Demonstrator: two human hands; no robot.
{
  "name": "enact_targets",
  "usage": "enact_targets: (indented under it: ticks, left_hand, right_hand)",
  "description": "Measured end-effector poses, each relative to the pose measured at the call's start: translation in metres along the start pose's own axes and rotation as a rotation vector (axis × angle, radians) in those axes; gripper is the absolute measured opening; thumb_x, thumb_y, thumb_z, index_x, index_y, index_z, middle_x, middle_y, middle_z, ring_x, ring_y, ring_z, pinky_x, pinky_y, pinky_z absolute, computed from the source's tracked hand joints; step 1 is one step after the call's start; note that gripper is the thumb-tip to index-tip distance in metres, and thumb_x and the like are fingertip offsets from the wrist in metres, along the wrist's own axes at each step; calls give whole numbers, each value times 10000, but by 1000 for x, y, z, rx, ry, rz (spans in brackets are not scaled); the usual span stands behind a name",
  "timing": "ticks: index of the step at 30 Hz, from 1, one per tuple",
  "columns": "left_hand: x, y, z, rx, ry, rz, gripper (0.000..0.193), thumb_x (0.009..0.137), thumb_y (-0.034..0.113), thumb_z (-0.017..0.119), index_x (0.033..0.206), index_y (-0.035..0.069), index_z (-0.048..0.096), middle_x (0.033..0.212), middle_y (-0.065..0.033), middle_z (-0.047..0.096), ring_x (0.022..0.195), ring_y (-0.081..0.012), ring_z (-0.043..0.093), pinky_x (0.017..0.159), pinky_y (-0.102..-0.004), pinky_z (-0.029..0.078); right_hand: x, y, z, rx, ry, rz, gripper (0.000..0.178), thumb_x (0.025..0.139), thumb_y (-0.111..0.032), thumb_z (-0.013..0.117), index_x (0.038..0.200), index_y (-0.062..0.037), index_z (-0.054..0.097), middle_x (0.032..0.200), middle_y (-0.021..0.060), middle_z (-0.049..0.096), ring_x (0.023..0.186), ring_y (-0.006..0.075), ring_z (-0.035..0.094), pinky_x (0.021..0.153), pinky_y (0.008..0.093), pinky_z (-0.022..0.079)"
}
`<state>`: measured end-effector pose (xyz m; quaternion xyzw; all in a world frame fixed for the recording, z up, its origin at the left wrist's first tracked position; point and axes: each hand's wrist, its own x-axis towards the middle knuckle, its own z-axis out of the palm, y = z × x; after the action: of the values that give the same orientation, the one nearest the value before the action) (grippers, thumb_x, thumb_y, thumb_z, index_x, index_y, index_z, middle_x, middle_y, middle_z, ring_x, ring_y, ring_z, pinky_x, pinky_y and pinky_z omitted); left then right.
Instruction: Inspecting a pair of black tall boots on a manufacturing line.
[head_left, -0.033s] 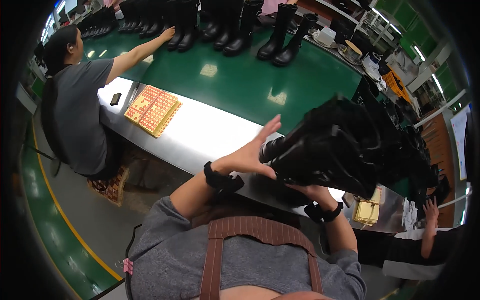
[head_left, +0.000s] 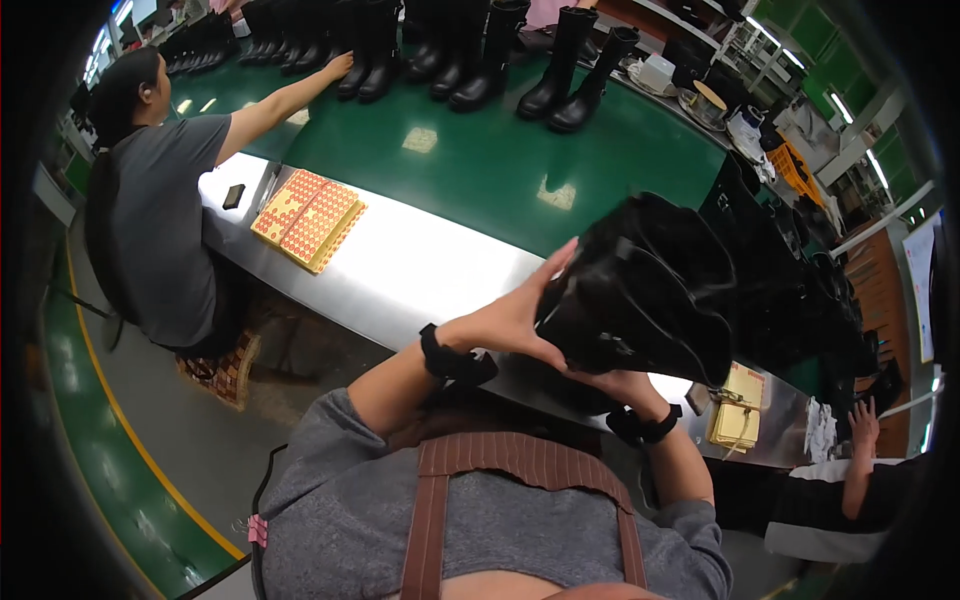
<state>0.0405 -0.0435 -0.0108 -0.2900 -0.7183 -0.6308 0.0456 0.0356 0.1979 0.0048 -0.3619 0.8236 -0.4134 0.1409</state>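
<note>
Fingers and thumb of the left hand [head_left: 512, 324] stood wide apart in a broad curve, set against the near left side of some black boots [head_left: 640, 290], seemingly a pair; the right hand [head_left: 632, 388] had hold of them from below, though how far its fingers curled was mostly hidden. Supported from two sides, the load was probably steadier, since the shafts looked soft and wide-mouthed. The boots were in the air above the right half of the steel strip, open tops apparently toward the right.

The green table [head_left: 400, 185] spread widest, its near edge bordered by that bright steel strip [head_left: 420, 260]. At the left, a co-worker [head_left: 160, 220] reached across toward the far edge, one hand at a boot. Along that far edge, standing boots [head_left: 480, 60] rested on their soles, presumably upright to keep their shape. More dark boots [head_left: 745, 230] crowded the table's right end. Past the far right corner was an orange crate [head_left: 795, 170]. Near the strip's left end lay a patterned stack [head_left: 310, 220], and toward its right end a yellow stack [head_left: 735, 420]; their ties likely kept each together. Smallest was a dark block [head_left: 233, 196], left of the patterned stack.
</note>
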Motion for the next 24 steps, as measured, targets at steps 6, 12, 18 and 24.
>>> enact_targets:
  ticks: [6,12,18,24]
  left_hand:
    - [12,-2,13,-169,134,-116,1136,567,206,911,1444,5,217,1398,-162,405,1328,-275,371,1121,-389,281]
    - [13,-6,15,-178,83,-150,1103,595,261,897,1449,22,240,1409,-176,377,1319,-279,379,1104,-365,307]
    - [11,-4,14,-223,80,-163,1102,553,174,917,1421,-6,262,1355,-158,461,1283,-273,443,1092,-394,350]
    - [5,-4,7,-157,73,-148,1044,603,222,890,1431,20,288,1366,-143,438,1298,-264,407,1110,-374,299]
  right_hand:
    - [-9,-20,-33,65,110,-10,960,589,-281,917,1360,4,422,1343,169,476,1253,281,462,1043,392,381]
    - [-27,-100,-103,-593,569,-498,791,491,-352,918,1151,-158,527,1381,229,392,1281,423,402,1047,514,347]
    - [-6,-139,-123,-702,188,-262,536,420,-234,907,856,-97,626,1240,159,521,1121,347,523,832,459,483]
    - [24,-168,-136,-730,-179,-359,301,569,-260,864,763,-72,731,893,134,637,776,294,615,671,378,503]
